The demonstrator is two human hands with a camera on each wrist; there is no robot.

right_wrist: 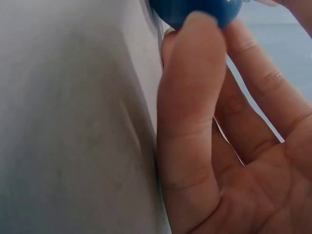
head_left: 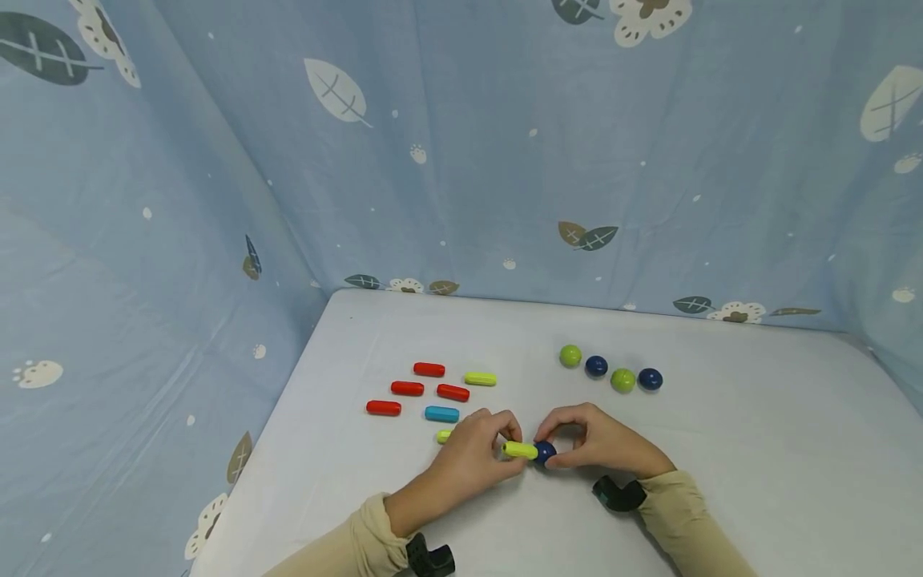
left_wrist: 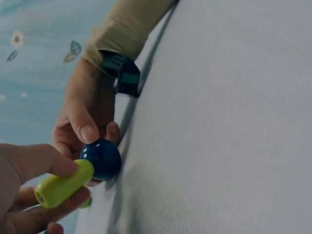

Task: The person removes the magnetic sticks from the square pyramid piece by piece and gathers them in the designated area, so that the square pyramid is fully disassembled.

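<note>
Near the front middle of the table, my left hand [head_left: 469, 455] pinches a yellow-green rod [head_left: 518, 449] between thumb and fingers. The rod lies sideways, and a hole shows in its free end in the left wrist view. A dark blue ball [head_left: 546, 453] touches its other end. My right hand [head_left: 609, 442] holds that ball by thumb and fingertips. In the right wrist view the ball [right_wrist: 168, 10] is cut off by the top edge, with the thumb [right_wrist: 190, 112] against it. Another yellow-green rod [head_left: 443, 436] lies partly hidden behind my left hand.
Several red rods [head_left: 407, 389], a blue rod [head_left: 441, 414] and a yellow-green rod [head_left: 480, 379] lie left of centre on the white tabletop [head_left: 757, 449]. Two green balls [head_left: 570, 356] and two dark blue balls [head_left: 596, 366] form a row behind my right hand. A blue patterned curtain [head_left: 490, 176] stands behind.
</note>
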